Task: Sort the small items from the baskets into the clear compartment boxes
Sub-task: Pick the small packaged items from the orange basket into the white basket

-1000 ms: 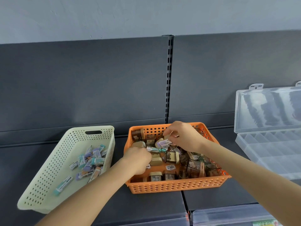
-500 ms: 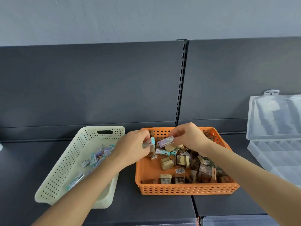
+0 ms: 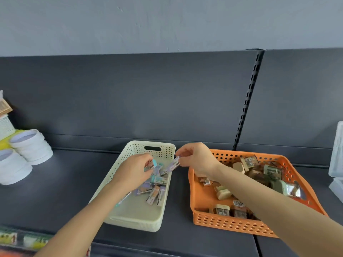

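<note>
A cream perforated basket (image 3: pixel 130 219) on the dark shelf holds several small pastel erasers (image 3: pixel 156 191). To its right an orange basket (image 3: pixel 232 226) holds several brown and beige wrapped items (image 3: pixel 222 192). My left hand (image 3: pixel 132 172) hovers over the cream basket and pinches a teal-tipped eraser (image 3: pixel 153 163). My right hand (image 3: pixel 196 156) is at the cream basket's right rim and pinches a lilac eraser (image 3: pixel 174 164) above it. A sliver of the clear compartment box (image 3: pixel 336 156) shows at the far right edge.
Stacked white round tins (image 3: pixel 24 153) sit at the left, with yellow and cardboard packages behind them. A dark back panel with a slotted upright (image 3: pixel 245 106) rises behind the baskets. Coloured packaging shows below the shelf's front edge at lower left.
Both hands have carried their erasers from over the orange basket leftward to the cream basket. The view has swung left, pushing the clear box nearly out of frame.
</note>
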